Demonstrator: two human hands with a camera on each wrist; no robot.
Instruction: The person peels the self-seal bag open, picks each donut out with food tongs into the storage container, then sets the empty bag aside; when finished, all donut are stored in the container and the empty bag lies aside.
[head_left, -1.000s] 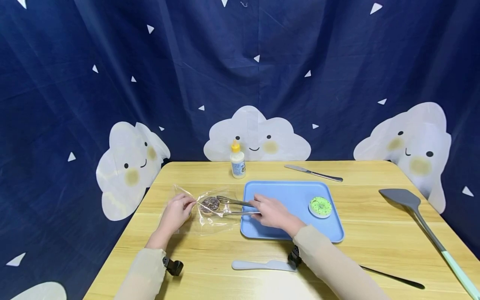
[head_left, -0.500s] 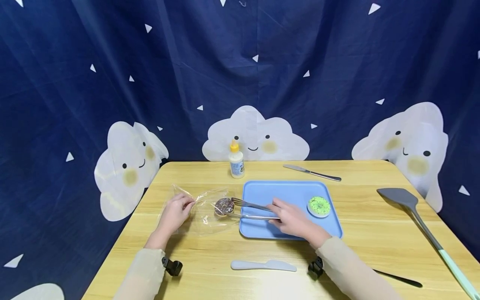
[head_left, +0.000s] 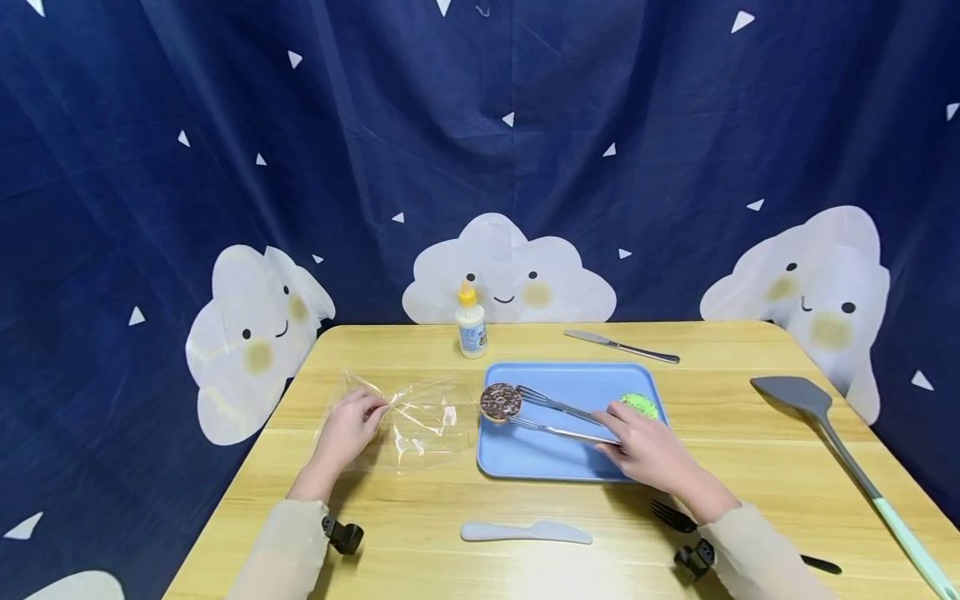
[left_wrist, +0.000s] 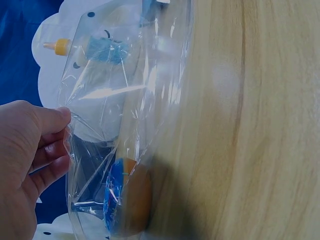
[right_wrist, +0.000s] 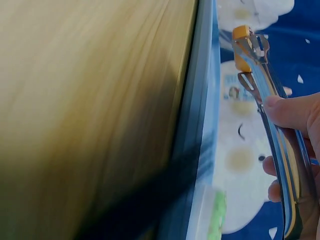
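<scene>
My left hand [head_left: 351, 427] pinches the edge of a clear plastic bag [head_left: 431, 417]. Through that bag, the left wrist view shows a blue-iced donut [left_wrist: 116, 195], which my hand hides from the head camera. In my right hand [head_left: 648, 450] are metal tongs [head_left: 562, 407], their forked ends clasping a chocolate donut with sprinkles [head_left: 489, 400]. That donut is over the left edge of a blue tray [head_left: 547, 462], outside the bag. A green-iced donut [head_left: 637, 404] sits on the tray's right side, partly covered by my right hand.
A yellow-capped bottle [head_left: 472, 329] and a table knife [head_left: 622, 346] stand and lie behind the tray. In front is a pale plastic knife [head_left: 525, 532]. A black fork [head_left: 672, 517] lies under my right forearm. A long grey spatula [head_left: 813, 396] spans the right side.
My right hand has moved right with the tongs, drawing the chocolate donut out of the bag and over the tray's edge. The left hand has kept its place on the bag.
</scene>
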